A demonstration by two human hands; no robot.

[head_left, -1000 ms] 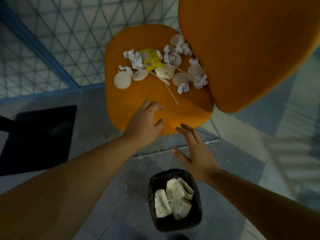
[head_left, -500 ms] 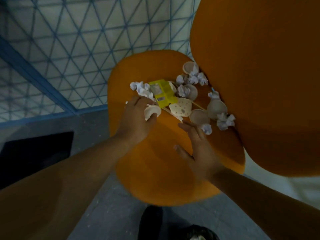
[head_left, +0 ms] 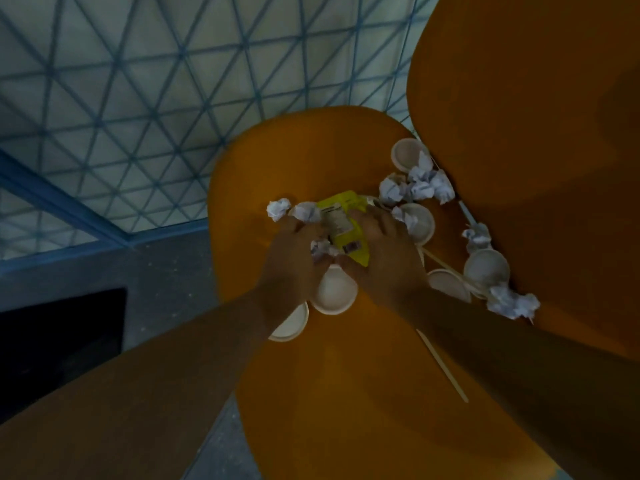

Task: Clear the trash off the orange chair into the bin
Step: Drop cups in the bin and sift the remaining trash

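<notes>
My left hand (head_left: 294, 261) and right hand (head_left: 388, 258) side by side mid-seat on the orange chair (head_left: 329, 393), fingers curled round a yellow carton (head_left: 341, 220) and paper wads (head_left: 320, 247), white lids (head_left: 334, 294) beneath, more trash along the seat's back edge

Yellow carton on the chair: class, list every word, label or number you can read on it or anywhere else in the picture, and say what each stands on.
No text can be read.
Yellow carton: a white label with dark print and a barcode patch, both too blurred to read.
Nothing else bears print.
</notes>
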